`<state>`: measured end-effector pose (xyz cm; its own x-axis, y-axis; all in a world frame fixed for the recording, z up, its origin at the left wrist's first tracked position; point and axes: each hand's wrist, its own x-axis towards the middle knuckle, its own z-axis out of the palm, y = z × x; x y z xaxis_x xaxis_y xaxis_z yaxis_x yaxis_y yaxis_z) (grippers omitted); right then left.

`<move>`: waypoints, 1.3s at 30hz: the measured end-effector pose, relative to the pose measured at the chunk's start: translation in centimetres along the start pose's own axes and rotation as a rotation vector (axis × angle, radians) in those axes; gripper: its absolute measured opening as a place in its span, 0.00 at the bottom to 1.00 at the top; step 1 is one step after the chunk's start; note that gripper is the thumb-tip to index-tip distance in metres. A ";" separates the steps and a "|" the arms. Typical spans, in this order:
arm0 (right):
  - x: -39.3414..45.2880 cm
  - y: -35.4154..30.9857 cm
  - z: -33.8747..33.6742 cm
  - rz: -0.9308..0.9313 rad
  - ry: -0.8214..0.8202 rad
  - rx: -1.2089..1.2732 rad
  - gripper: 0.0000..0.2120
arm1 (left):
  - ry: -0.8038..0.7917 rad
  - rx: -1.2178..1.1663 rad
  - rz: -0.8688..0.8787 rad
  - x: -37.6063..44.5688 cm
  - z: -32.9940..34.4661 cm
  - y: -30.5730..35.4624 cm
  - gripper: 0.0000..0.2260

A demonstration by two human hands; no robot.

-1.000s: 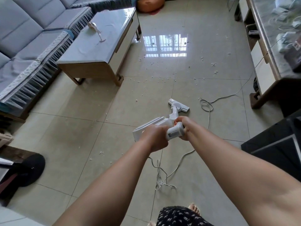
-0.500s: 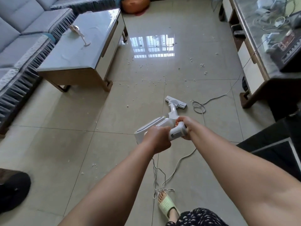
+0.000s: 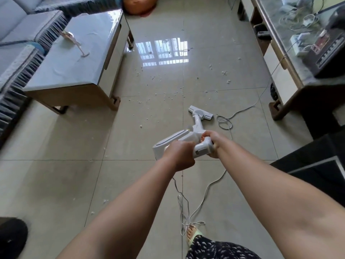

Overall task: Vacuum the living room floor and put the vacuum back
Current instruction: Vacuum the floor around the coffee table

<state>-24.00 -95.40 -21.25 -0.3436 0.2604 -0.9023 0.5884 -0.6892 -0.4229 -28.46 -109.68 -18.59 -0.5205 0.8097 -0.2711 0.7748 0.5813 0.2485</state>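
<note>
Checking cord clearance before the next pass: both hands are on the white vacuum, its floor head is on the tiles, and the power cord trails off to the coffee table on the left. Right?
Not quite. In the head view the power cord runs right, toward the cabinet, not to the coffee table. The rest holds: the left hand and right hand grip the white vacuum, and its floor head is on the tiles.

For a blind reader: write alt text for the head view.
Both hands, left hand and right hand, grip a white corded vacuum, its floor head on beige tiles strewn with white crumbs beside a coffee table.
</note>
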 end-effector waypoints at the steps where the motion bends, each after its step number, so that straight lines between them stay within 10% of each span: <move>1: -0.2 0.2 0.3 0.005 -0.003 0.025 0.12 | -0.005 0.022 0.018 -0.2 -0.3 -0.3 0.09; 39: 3.7 -11.1 -9.6 -0.025 -0.019 0.017 0.13 | 0.015 -0.037 -0.001 12.0 -2.2 8.7 0.11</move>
<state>-24.83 -80.31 -20.71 -0.3724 0.2649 -0.8894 0.5671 -0.6937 -0.4441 -28.80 -94.74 -17.64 -0.5271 0.8100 -0.2572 0.7607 0.5846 0.2821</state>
